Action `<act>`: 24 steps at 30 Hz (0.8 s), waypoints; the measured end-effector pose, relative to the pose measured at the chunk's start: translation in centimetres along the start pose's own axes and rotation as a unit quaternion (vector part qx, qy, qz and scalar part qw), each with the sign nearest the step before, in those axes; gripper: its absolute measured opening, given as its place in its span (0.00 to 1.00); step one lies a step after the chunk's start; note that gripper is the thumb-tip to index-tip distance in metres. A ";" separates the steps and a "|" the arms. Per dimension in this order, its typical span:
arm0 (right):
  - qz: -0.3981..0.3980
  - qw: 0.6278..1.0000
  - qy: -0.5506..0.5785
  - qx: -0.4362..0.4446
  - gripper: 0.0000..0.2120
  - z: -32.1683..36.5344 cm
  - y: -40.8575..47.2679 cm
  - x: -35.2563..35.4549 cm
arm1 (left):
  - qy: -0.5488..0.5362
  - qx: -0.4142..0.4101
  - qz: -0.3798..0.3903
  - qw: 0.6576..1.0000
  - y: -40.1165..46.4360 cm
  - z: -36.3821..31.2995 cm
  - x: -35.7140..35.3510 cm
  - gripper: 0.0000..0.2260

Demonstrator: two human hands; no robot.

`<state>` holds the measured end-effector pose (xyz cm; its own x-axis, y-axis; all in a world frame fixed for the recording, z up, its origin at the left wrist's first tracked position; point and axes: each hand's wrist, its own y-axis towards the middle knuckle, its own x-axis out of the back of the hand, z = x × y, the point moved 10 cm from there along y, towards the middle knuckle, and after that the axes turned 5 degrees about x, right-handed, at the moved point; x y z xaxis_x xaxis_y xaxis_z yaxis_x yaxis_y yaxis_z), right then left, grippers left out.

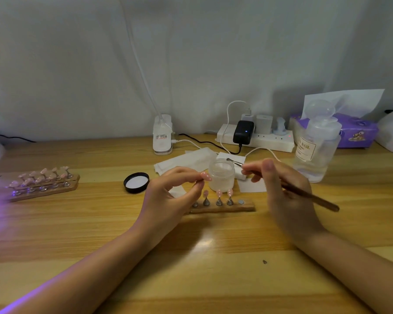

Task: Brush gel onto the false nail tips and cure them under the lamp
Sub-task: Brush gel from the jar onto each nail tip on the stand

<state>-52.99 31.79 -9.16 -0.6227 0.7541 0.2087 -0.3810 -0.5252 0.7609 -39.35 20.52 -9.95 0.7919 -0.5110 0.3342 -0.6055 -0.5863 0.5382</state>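
Observation:
My left hand [173,196] pinches a pink false nail tip [206,176] on its small stand, lifted just left of the open gel jar [221,175]. My right hand [281,189] grips a brown-handled brush [311,197]; its metal ferrule and tip [233,161] reach over the jar's rim. Below the jar lies a wooden holder strip [245,208] with three pink tips [218,193] standing on metal cones and one bare magnet at its right end. A second wooden holder [73,185] with several pink tips sits at far left, lit by violet light from the left edge.
The jar's black lid [136,182] lies open on the table. White wipes [182,162] lie behind the jar. A clear liquid bottle [315,143] stands at right, a purple tissue box [359,132] and a power strip [254,137] behind. A clip lamp base [162,134] stands at the back.

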 end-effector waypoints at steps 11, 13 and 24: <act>0.001 0.990 -0.054 0.132 0.20 2.9 -1.0 -0.8 | 0.022 -0.035 0.001 0.999 0.0 0.0 -0.4 0.13; 0.003 0.987 -0.056 0.151 0.20 3.1 -1.1 -1.1 | 0.027 -0.046 -0.001 0.999 0.0 -0.2 -0.4 0.14; 0.024 0.983 -0.070 0.168 0.26 2.7 -1.3 -2.1 | 0.041 -0.061 -0.003 0.997 0.0 -0.1 -0.4 0.15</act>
<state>-49.33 31.94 -8.90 -0.5252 0.7908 0.3144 -0.0906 -0.4193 0.9033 -39.69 20.83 -10.02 0.8029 -0.4508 0.3900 -0.5898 -0.5064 0.6290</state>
